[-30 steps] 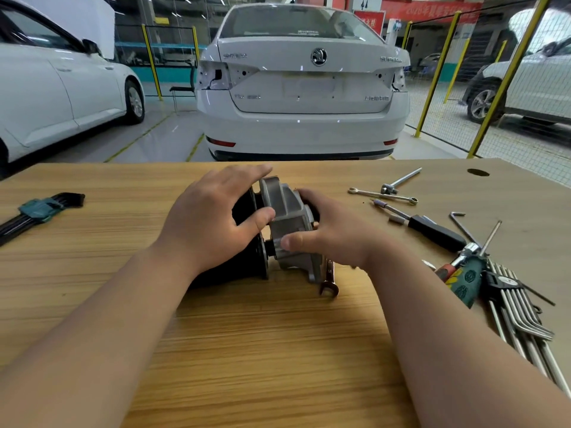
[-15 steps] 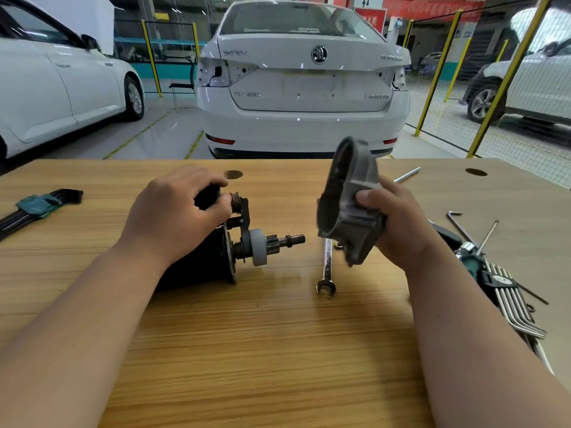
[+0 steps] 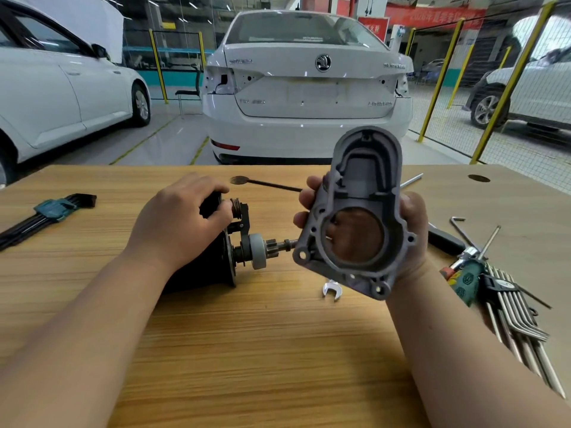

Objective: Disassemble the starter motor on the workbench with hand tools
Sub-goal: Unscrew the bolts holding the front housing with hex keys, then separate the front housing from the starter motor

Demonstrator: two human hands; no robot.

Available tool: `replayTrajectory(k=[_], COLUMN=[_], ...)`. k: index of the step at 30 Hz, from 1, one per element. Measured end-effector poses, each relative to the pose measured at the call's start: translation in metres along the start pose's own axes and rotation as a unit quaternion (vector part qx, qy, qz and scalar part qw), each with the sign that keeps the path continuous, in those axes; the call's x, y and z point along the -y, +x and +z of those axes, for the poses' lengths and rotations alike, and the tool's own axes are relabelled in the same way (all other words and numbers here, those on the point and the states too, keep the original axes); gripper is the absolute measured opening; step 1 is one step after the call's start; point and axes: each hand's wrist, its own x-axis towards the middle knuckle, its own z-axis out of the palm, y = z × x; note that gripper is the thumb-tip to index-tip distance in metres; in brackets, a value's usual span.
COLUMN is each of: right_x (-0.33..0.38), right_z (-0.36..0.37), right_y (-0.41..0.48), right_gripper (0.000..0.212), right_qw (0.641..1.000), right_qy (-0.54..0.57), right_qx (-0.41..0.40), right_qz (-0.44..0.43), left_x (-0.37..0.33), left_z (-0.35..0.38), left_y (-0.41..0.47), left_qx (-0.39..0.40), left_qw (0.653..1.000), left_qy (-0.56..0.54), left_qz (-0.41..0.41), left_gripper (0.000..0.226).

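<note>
Two pieces now: grey end cover [image 3: 364, 193] is off the motor body [image 3: 213, 270], lifted higher than half a second ago, open side turned to camera, right hand [image 3: 415, 223] wrapped round it. Left hand [image 3: 182, 223] grips the body on the bench [image 3: 247, 350]; gear shaft [image 3: 272, 244] bare. Cover step looks done, internals next.

White car [image 3: 309, 131], boot lid: round winged-arrow Skoda emblem [image 3: 323, 62] at top centre; blurred lettering at upper left and upper right, unreadable; lower left badge reads roughly "TSI 280"; lower right badge illegible. Red sign [image 3: 373, 27] and red banner [image 3: 432, 15], background: pale characters, unreadable. Green screwdriver [image 3: 463, 281], handle: round mark, illegible.
</note>
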Motion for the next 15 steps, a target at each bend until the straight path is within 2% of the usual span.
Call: replayTrajectory(k=[1,3,4,5,6,7,9,10,15], right_x=[0.002,0.011,0.016,0.019,0.02,0.018,0.009,0.004,-0.012], right_z=[-0.002,-0.007,-0.011,-0.015,-0.019,-0.023,-0.03,-0.034,-0.046], right_y=[0.002,0.012,0.019,0.027,0.036,0.045,0.063,0.071,0.112], right_gripper=[0.075,0.065,0.058,0.051,0.046,0.041,0.038,0.039,0.045], right_qw=[0.999,0.972,0.935,0.878,0.81,0.744,0.626,0.581,0.388], right_qy=[-0.038,-0.156,-0.232,-0.32,-0.411,-0.5,-0.656,-0.707,-0.824], right_qx=[-0.033,-0.175,-0.269,-0.356,-0.417,-0.441,-0.403,-0.37,-0.307], right_qz=[-0.005,0.004,0.01,0.013,0.022,0.044,0.123,0.159,0.276], left_x=[0.0,0.0,0.0,0.0,0.0,-0.001,-0.001,-0.001,0.001], left_z=[0.0,-0.001,-0.001,0.0,0.0,0.0,0.0,0.0,0.0], left_y=[0.0,0.0,0.0,0.0,0.0,-0.001,-0.001,-0.001,-0.001], left_qx=[0.001,0.003,0.003,0.003,0.002,0.0,-0.004,-0.006,-0.012], left_qw=[1.0,1.0,1.0,1.0,1.0,1.0,1.0,1.0,1.0], left_qy=[0.001,0.004,0.005,0.004,0.003,0.001,0.0,0.0,0.002], left_qz=[0.002,0.002,0.001,0.001,0.002,0.004,0.009,0.012,0.025], left_gripper=[0.033,0.033,0.033,0.033,0.033,0.032,0.032,0.032,0.031])
